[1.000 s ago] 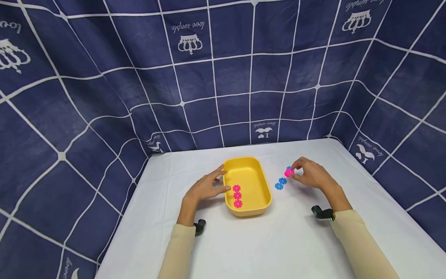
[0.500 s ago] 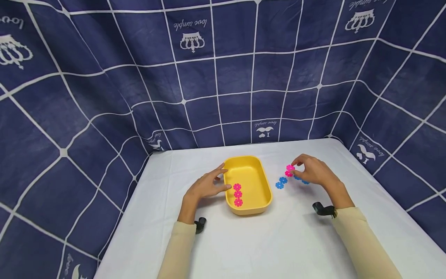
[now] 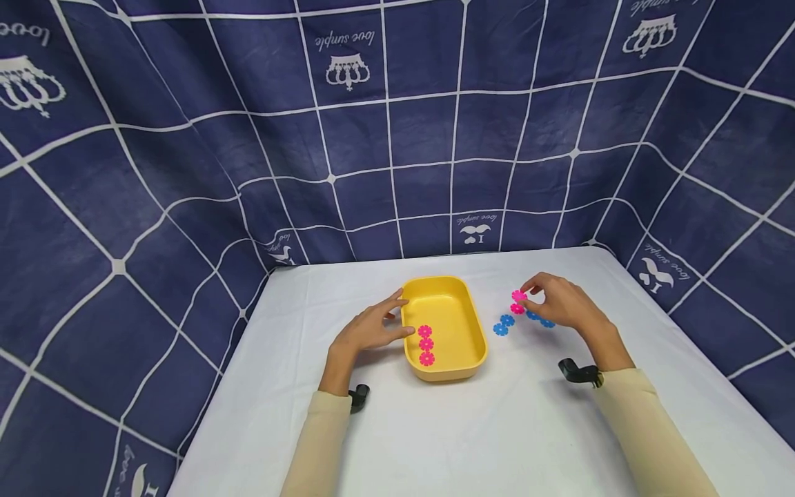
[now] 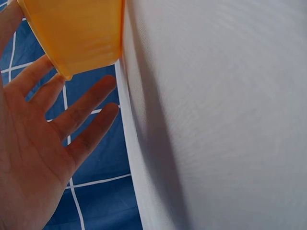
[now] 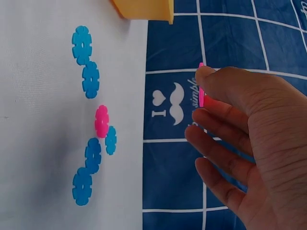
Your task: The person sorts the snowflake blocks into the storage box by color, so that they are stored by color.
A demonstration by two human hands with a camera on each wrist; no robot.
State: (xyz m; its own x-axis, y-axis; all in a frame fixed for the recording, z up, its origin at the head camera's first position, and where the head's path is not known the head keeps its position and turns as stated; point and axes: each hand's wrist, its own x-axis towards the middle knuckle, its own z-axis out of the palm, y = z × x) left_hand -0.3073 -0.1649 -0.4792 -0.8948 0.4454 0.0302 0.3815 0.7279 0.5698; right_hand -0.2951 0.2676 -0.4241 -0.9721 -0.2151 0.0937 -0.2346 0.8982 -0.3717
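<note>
A pink flower-shaped disc (image 5: 201,88), seen edge-on, is pinched between thumb and forefinger of my right hand (image 3: 562,304); the other fingers curve loosely below. Under that hand on the white cloth lie a second pink disc (image 5: 101,121) and several blue flower-shaped discs (image 5: 82,45). A yellow tray (image 3: 448,375) stands to the left, with a column of 3 pink discs (image 3: 426,344) along its left inner side. My left hand (image 3: 366,328) touches the tray's left rim, fingers spread and fairly straight, thumb reaching over the edge. In the left wrist view the tray (image 4: 81,38) partly hides its fingertips.
A white-covered table (image 3: 410,442) carries everything. Dark blue gridded cloth (image 3: 422,131) hangs behind it and on both sides. Each wrist wears a black camera mount (image 3: 577,371).
My right hand has lifted one pink disc off the other, slightly up and away. More of the blue discs beneath now show. The left hand has stayed at the tray.
</note>
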